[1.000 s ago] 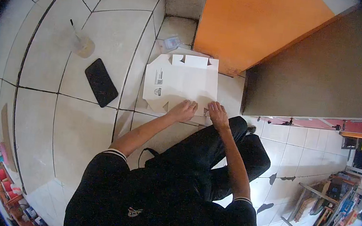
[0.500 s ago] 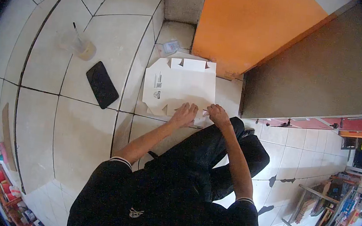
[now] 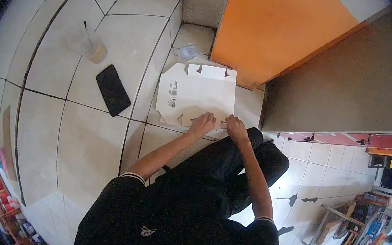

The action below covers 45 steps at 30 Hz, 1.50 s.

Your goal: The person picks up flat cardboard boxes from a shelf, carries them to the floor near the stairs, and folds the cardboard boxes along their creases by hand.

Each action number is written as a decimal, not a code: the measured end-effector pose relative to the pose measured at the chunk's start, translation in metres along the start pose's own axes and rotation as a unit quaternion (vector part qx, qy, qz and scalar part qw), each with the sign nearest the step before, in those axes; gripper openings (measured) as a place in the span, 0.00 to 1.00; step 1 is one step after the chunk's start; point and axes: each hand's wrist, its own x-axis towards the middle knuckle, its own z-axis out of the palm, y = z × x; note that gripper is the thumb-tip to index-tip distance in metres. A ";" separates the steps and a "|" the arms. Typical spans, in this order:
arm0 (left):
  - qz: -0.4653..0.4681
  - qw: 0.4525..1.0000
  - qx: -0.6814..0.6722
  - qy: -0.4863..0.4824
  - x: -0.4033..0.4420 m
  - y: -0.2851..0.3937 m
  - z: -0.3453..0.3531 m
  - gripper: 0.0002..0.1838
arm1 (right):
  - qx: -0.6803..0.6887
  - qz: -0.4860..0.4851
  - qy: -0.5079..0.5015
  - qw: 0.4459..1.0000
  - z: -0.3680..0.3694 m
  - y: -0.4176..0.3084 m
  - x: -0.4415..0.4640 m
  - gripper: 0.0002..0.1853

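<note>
A flat white cardboard sheet [image 3: 199, 91] with cut flaps, folded tabs at its far edge and small black print at its left lies on the floor. My left hand [image 3: 203, 123] rests at its near edge, fingers bent down and pressed on the cardboard. Just to the right, my right hand [image 3: 236, 128] has its fingers closed on the near right corner flap. The fingertips of both hands partly hide that edge. Under the sheet, another pale piece sticks out at the far side.
A black phone [image 3: 113, 90] and a plastic cup with a straw [image 3: 98, 54] stand on the raised tiled step at left. A small clear packet [image 3: 189, 51] lies beyond the cardboard. An orange panel [image 3: 284, 31] rises at upper right; a cluttered rack [image 3: 352, 232] is at lower right.
My left hand went from a closed pinch to pressing flatter on the near edge, then bent its fingers again. My right hand stays at the corner. The view has shifted slightly.
</note>
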 end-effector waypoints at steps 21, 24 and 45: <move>0.078 0.953 -0.267 -0.122 0.032 -0.037 -0.010 0.13 | 0.047 -0.008 0.111 0.993 0.013 0.006 0.005 0.13; 0.098 0.941 -0.263 -0.189 0.056 -0.055 -0.006 0.15 | 0.086 -0.052 0.083 0.992 0.007 0.019 0.018 0.11; 0.110 0.873 -0.266 -0.395 0.105 -0.085 -0.036 0.22 | 0.063 0.003 -0.150 0.987 0.005 0.030 0.065 0.12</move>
